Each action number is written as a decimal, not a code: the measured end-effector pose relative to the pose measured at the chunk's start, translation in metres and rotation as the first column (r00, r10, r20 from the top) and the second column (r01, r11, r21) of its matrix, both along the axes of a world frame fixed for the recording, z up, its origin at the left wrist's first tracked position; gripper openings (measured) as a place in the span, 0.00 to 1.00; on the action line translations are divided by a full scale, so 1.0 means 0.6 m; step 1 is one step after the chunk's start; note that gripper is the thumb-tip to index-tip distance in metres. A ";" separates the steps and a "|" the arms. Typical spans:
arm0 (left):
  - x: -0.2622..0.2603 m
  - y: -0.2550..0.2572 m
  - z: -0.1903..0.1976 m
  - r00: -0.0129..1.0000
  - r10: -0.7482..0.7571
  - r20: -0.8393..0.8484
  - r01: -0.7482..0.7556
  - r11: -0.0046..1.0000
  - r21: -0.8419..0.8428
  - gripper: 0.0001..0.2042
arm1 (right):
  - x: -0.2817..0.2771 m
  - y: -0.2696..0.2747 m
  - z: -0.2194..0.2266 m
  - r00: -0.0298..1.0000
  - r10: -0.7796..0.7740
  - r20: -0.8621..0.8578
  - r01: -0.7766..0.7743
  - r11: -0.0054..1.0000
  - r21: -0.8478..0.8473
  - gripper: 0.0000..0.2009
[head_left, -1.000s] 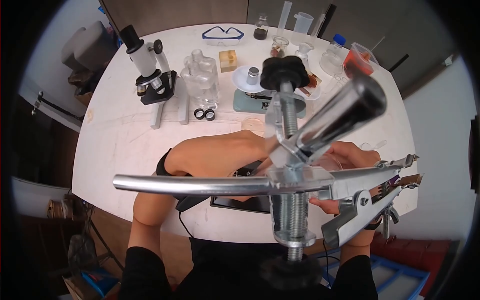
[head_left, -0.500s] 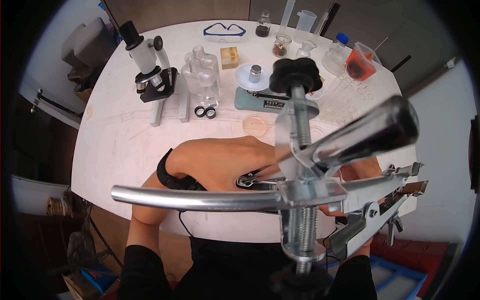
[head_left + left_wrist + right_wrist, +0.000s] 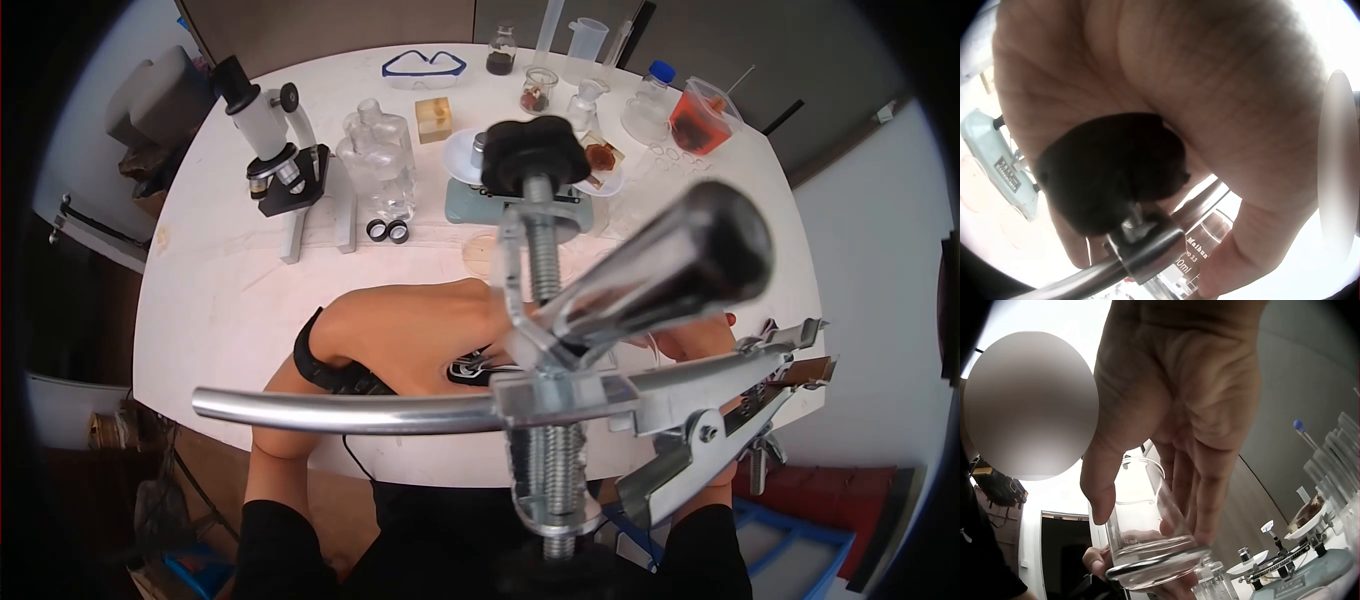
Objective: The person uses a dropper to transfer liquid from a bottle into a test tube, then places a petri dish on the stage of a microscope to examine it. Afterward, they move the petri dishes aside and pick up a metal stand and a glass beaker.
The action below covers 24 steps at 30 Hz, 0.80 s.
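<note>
In the right wrist view my right hand (image 3: 1179,412) reaches down and grips a clear glass beaker (image 3: 1147,519), thumb on one side and fingers on the other. Fingertips of my left hand (image 3: 420,325) touch the beaker's thick lower edge from beneath. From the left wrist that hand curls behind a black knob (image 3: 1113,172) on a metal rod (image 3: 1204,203), its thumb at the beaker, which bears an ml marking. A retort stand's chrome rod (image 3: 640,285) and clamp (image 3: 690,440) hide most of my right hand (image 3: 700,335) and the beaker in the head view.
The clamp juts across the near table, its bar (image 3: 340,410) over my left forearm. Farther back stand a microscope (image 3: 265,135), clear bottles (image 3: 375,160), a pan balance (image 3: 470,205), a petri dish (image 3: 482,257), safety goggles (image 3: 424,68) and a red-filled container (image 3: 698,125).
The head view has swayed, shifting the stand right and then back left. My right thumb, seen below the clamp arm a second ago, is now hidden behind it. Both hands stay close together.
</note>
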State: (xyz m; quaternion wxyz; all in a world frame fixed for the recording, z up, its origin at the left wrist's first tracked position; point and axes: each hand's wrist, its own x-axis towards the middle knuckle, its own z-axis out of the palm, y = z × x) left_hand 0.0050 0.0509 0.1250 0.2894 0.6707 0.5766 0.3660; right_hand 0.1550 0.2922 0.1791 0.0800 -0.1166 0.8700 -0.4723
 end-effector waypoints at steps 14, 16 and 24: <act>0.003 -0.007 0.026 1.000 -0.007 -0.010 0.007 1.000 -0.008 0.20 | -0.003 -0.019 -0.007 0.967 -0.027 -0.255 0.037 0.999 0.036 0.29; 0.006 -0.010 0.031 1.000 -0.003 -0.001 0.003 1.000 0.007 0.19 | -0.002 -0.019 0.006 0.977 -0.028 -0.211 0.039 0.998 0.045 0.28; 0.011 -0.014 0.062 0.957 0.020 0.290 0.036 0.981 -0.188 0.16 | -0.002 -0.015 0.004 0.990 -0.052 -0.135 0.050 0.999 -0.013 0.26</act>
